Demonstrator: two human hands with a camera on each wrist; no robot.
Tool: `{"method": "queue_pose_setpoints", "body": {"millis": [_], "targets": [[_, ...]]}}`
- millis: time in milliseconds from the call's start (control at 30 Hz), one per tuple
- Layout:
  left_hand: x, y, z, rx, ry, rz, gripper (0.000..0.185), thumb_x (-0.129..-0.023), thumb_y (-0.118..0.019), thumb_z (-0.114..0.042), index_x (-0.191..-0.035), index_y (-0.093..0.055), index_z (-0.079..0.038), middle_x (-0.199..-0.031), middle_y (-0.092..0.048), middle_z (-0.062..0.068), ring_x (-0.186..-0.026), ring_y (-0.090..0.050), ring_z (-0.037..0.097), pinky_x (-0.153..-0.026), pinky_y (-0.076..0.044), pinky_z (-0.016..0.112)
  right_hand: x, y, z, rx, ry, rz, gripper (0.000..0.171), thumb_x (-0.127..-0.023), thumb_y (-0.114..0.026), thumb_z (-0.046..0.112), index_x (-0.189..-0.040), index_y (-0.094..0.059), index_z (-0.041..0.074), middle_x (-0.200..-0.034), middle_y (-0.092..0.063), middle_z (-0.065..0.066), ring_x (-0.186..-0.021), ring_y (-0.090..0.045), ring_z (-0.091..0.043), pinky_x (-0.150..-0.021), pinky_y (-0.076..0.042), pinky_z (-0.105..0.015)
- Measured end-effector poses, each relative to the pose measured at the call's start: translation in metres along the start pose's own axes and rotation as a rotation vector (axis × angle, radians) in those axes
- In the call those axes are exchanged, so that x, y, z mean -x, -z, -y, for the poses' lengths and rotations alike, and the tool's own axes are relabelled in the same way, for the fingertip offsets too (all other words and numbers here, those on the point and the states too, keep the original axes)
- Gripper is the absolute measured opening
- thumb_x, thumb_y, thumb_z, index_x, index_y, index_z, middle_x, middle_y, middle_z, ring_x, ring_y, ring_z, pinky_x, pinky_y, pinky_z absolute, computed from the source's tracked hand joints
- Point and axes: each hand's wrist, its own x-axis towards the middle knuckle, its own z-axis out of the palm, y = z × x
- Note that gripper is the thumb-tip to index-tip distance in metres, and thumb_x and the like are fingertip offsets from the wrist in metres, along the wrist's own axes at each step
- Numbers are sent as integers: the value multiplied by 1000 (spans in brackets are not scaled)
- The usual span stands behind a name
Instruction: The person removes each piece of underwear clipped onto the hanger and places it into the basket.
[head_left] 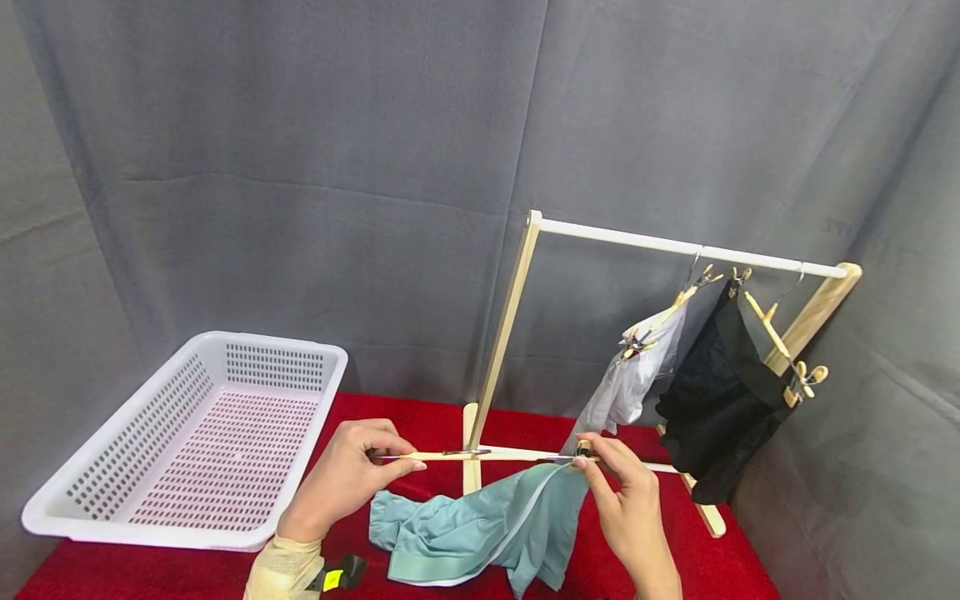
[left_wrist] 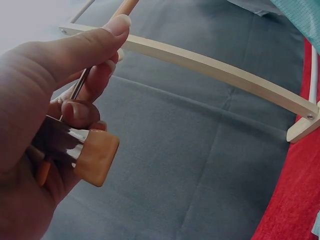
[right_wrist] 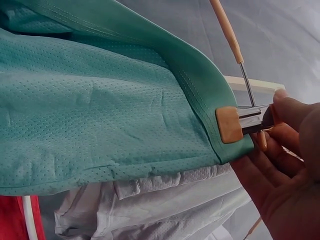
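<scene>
A clip hanger [head_left: 431, 456] is held level between both hands. My left hand [head_left: 345, 475] pinches its left end, and in the left wrist view the clip [left_wrist: 97, 157] there has no cloth in its mouth. At the other end, thumb and fingers of my right hand [head_left: 628, 492] grip the second clip [right_wrist: 229, 125]. That clip bites one end of the wide waistband [right_wrist: 195, 80] of a teal mesh garment [head_left: 517, 517]. The garment hangs down from it, its far part drooping to the left over the red cloth.
A white plastic basket [head_left: 330, 400] stands at the left. Behind my right hand is a wooden rack with a white rail [head_left: 622, 237]. On it hang a light grey garment [head_left: 626, 387] and a black garment [head_left: 720, 392], both on clip hangers. A grey curtain [head_left: 300, 167] backs everything.
</scene>
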Motion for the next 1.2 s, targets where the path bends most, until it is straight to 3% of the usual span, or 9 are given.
{"method": "queue_pose_setpoints", "body": {"millis": [133, 400, 1200], "targets": [[0, 0, 0, -11, -5, -5, 17, -76, -90, -11, -86, -82, -22, -70, -62, -14, -58, -46, 3, -51, -42, 20, 1, 0, 0, 0, 8, -4, 36, -82, -78, -9, -116, -74, 2, -104, -73, -4, -90, -65, -1, -85, -51, -9], [1, -1, 0, -13, -5, -5, 18, -75, -90, -9, -84, -82, -22, -69, -62, -14, -58, -45, 3, -51, -41, 20, 3, 1, -2, 33, -65, 18, 36, -83, -78, -6, -118, -74, 5, -105, -73, 0, -87, -67, -3, -83, -52, -9], [0, 0, 1, -36, 19, 0, 20, -75, -90, -7, -84, -81, -23, -70, -62, -16, -58, -46, 4, -51, -41, 20, 2, 1, -5, 38, -35, 9, 37, -81, -79, -9, -115, -76, 3, -100, -75, -3, -84, -67, -3, -83, -51, -8]]}}
